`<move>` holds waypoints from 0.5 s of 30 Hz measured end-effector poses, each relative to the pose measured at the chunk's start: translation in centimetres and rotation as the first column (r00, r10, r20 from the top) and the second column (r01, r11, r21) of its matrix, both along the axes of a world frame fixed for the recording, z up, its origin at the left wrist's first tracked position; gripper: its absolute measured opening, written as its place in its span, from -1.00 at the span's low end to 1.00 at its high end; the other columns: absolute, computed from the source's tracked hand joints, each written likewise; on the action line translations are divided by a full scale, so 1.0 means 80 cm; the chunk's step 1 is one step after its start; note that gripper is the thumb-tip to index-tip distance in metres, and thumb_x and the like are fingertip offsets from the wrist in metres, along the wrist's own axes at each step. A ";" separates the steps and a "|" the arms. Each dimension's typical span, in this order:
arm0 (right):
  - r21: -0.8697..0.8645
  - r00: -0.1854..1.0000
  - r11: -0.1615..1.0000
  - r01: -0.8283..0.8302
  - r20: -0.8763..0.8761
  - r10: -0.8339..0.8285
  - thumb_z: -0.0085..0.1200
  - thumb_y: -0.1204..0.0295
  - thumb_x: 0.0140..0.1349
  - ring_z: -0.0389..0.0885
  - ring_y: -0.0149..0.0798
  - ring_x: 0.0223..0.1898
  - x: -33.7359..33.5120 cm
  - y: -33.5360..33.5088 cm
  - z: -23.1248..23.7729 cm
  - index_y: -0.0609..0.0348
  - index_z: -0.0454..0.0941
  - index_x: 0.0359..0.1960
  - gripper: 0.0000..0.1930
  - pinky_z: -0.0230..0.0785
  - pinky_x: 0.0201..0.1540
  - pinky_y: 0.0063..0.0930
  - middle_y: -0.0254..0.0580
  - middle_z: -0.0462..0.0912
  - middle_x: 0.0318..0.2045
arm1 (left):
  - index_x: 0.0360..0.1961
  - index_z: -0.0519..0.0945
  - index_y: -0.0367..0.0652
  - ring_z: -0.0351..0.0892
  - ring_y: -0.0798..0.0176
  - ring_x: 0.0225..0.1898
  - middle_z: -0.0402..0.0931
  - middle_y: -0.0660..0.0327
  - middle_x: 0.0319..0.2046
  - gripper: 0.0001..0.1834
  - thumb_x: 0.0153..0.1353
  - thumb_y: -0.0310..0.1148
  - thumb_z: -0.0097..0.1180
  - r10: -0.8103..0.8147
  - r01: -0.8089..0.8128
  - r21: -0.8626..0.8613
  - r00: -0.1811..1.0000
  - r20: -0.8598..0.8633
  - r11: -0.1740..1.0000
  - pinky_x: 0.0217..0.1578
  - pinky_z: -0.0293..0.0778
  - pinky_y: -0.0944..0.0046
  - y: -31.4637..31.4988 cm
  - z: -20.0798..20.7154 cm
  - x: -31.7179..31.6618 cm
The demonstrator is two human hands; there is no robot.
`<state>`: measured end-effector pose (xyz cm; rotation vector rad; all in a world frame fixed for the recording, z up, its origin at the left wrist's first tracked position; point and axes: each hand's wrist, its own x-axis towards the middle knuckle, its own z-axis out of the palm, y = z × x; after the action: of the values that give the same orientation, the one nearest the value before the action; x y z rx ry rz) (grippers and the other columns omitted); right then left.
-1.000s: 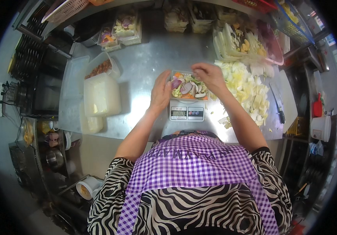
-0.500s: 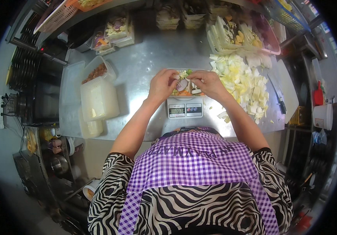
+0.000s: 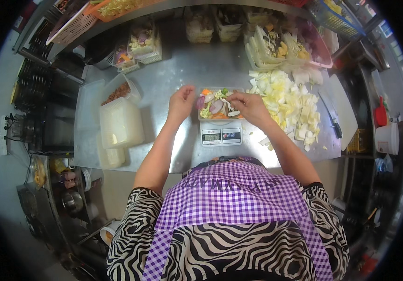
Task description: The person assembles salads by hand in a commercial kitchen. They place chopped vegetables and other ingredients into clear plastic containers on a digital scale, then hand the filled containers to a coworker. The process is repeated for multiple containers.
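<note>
A clear plastic tray (image 3: pixel 220 117) filled with mixed cut vegetables (image 3: pixel 219 106) rests on a kitchen scale (image 3: pixel 221 134). Purple onion, orange carrot, green pieces and pale slices show among them. My right hand (image 3: pixel 250 107) reaches over the tray's right side, its thumb and fingers pinched together at the vegetables. Whatever sits between those fingertips is too small to make out. To the left of the tray my left hand (image 3: pixel 181 104) hovers, fingers loosely curled and apart from the thumb, with nothing visible in it.
On the right lie a heap of chopped cabbage (image 3: pixel 288 105) and a knife (image 3: pixel 331 114) on a white board (image 3: pixel 347 110). Baskets of vegetables (image 3: pixel 276 47) stand at the back. Stacked plastic containers (image 3: pixel 122 124) and a tub of brown pieces (image 3: pixel 131 89) are at left.
My left hand has drawn back leftward from the tray, uncovering the vegetables on its left side. My right hand stays pinched over the tray's right side. The view has shifted slightly.
</note>
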<state>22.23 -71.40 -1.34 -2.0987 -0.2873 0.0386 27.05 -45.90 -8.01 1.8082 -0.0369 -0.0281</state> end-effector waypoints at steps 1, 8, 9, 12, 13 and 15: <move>-0.028 0.998 1.000 -0.014 0.062 0.015 0.11 0.45 0.19 0.64 -0.10 -0.36 -0.001 -0.002 -0.006 0.18 0.65 -0.22 -0.83 0.46 -0.26 -0.37 -0.03 0.67 -0.35 | -0.09 0.56 -0.26 0.56 0.35 -0.43 0.60 0.17 -0.37 -0.70 0.15 -0.39 0.21 -0.017 0.016 0.109 1.000 0.011 0.994 -0.35 0.51 0.33 0.000 -0.002 -0.004; -0.155 0.901 0.980 -0.126 0.395 0.178 0.08 0.47 0.20 0.63 -0.09 -0.15 -0.005 -0.017 -0.013 0.22 0.63 -0.22 -0.83 0.48 -0.12 -0.30 -0.09 0.68 -0.22 | -0.24 0.58 -0.25 0.56 0.31 -0.47 0.59 0.20 -0.50 -0.67 -0.01 -0.34 0.37 0.075 -0.057 0.357 0.996 -0.038 0.932 -0.39 0.49 0.35 -0.025 0.049 -0.047; -0.151 0.878 0.980 -0.134 0.440 0.187 0.07 0.47 0.21 0.63 -0.13 -0.13 -0.004 -0.019 -0.011 0.22 0.63 -0.21 -0.83 0.48 -0.10 -0.31 -0.10 0.68 -0.21 | -0.25 0.58 -0.25 0.55 0.33 -0.47 0.59 0.22 -0.51 -0.67 -0.01 -0.35 0.38 0.101 -0.081 0.372 0.994 -0.034 0.925 -0.40 0.48 0.36 -0.030 0.060 -0.051; 0.367 0.985 0.930 -0.024 -0.152 0.085 0.01 0.41 0.31 0.62 -0.24 -0.09 -0.017 -0.009 0.003 0.22 0.57 -0.09 -0.78 0.49 -0.04 -0.32 -0.12 0.66 -0.14 | -0.26 0.56 -0.27 0.42 0.51 -0.48 0.50 0.34 -0.49 -0.73 0.03 -0.47 0.37 0.041 -0.044 0.170 0.999 0.018 0.985 -0.44 0.42 0.48 -0.058 0.099 -0.073; 0.621 0.914 0.780 0.083 -0.358 0.188 -0.06 0.20 0.40 0.60 -0.29 -0.10 -0.024 -0.004 0.015 0.21 0.46 0.06 -0.63 0.50 -0.01 -0.30 -0.09 0.62 -0.09 | -0.18 0.56 -0.28 0.42 0.52 -0.46 0.52 0.34 -0.44 -0.69 0.04 -0.50 0.36 -0.035 0.032 0.061 0.998 0.043 0.998 -0.42 0.43 0.48 -0.070 0.094 -0.078; 0.790 0.769 0.548 0.274 -0.522 0.368 -0.11 0.08 0.40 0.61 -0.27 -0.11 -0.032 -0.012 0.011 0.21 0.42 0.09 -0.54 0.51 -0.02 -0.28 -0.06 0.61 -0.10 | -0.11 0.55 -0.27 0.44 0.52 -0.44 0.54 0.31 -0.39 -0.63 0.04 -0.48 0.36 -0.174 0.173 0.067 0.985 0.000 0.983 -0.40 0.44 0.48 -0.099 0.118 -0.092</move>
<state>19.67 -72.33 -0.50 -0.9709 0.0784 0.5556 19.70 -53.80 1.44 1.8674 -0.2003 -0.1497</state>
